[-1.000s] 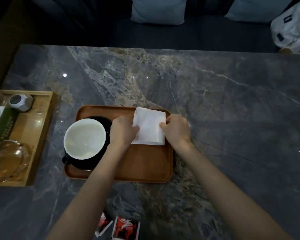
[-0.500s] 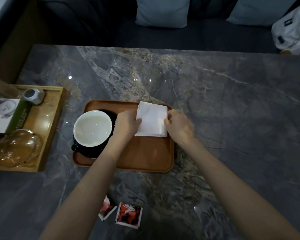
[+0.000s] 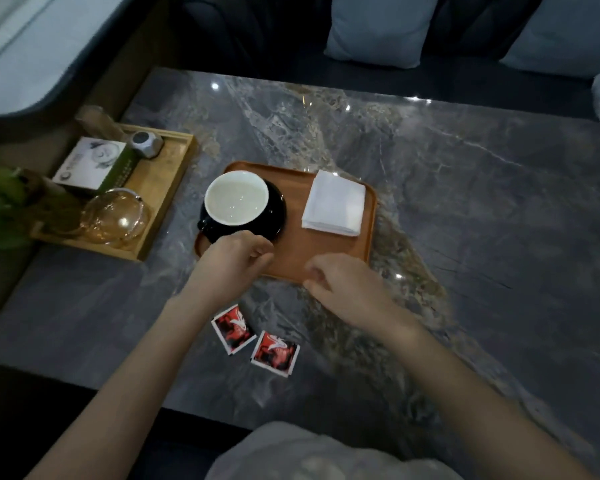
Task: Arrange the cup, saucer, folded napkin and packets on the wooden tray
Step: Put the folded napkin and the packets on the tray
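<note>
Packets: two red-and-white packets, one (image 3: 234,329) and the other (image 3: 275,353), lay flat on the worktop (image 3: 465,202), side by side, nearly touching, off the wooden tray (image 3: 291,261) on my side of its near edge.
Tray contents: cup (image 3: 236,197) sat on the dark saucer (image 3: 278,216) in the tray's left half; folded napkin (image 3: 334,203) lay flat in the right half, square to the rim. Near strip of the tray was bare.
Left hand: left hand (image 3: 227,268) hovered over the tray's near-left edge, just in front of the saucer, fingers loosely curled, holding nothing that I could see.
Right hand: right hand (image 3: 347,289) sat over the near edge, right of centre, fingers half curled, empty as far as I could tell.
Key relation: packets lay nearer me than both hands, below and between them, closer to the left wrist. Left hand was the nearer one, especially to the left packet.
Packet axis: left packet was rotated to a diamond, one corner pointing toward the tray; right packet tilted less. Neither overlapped the other.
Step, my read: cup, saucer and napkin done; packets left.
Next move, my read: pull a hand back toward me, pinch an edge, since flat packets on polished stone offer little lip.
Risk, my read: sliding rather than lifting; wrist brushing the saucer.
Clutter: second wooden tray (image 3: 174,174) far left, well apart, not involved.
</note>
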Tool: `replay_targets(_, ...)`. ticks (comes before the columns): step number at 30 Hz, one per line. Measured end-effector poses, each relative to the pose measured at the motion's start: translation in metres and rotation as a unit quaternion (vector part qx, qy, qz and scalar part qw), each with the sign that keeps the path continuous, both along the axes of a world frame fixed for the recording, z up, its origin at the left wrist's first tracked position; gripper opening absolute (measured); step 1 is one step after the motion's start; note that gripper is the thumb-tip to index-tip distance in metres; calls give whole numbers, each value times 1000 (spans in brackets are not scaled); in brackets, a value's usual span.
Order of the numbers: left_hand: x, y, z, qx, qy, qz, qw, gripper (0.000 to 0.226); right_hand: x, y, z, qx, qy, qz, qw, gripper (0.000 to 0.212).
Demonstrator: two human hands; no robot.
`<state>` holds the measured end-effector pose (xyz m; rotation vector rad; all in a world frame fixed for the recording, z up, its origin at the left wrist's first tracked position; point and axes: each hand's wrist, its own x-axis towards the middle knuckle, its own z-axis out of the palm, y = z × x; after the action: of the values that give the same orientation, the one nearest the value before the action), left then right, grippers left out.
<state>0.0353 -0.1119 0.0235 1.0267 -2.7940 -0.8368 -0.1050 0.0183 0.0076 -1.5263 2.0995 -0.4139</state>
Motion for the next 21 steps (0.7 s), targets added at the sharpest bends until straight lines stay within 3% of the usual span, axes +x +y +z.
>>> replay_targets(3, 37, 19, -24, -42, -19, 33, 998, 26, 31, 17, -24, -2, 24, 58, 998, 35)
replay_targets(9, 82, 53, -81, -24, -112, 86, 990, 61, 71, 50, -73, 4, 102, 110, 989, 54)
replay_targets(14, 95, 66, -101, -48, -138, 132, 980, 60, 89, 52, -86, 1, 118, 107, 987, 56)
replay_targets(21, 86, 64, -99, -13, -140, 154, 978, 55, 94, 47, -84, -21, 109, 84, 990, 40)
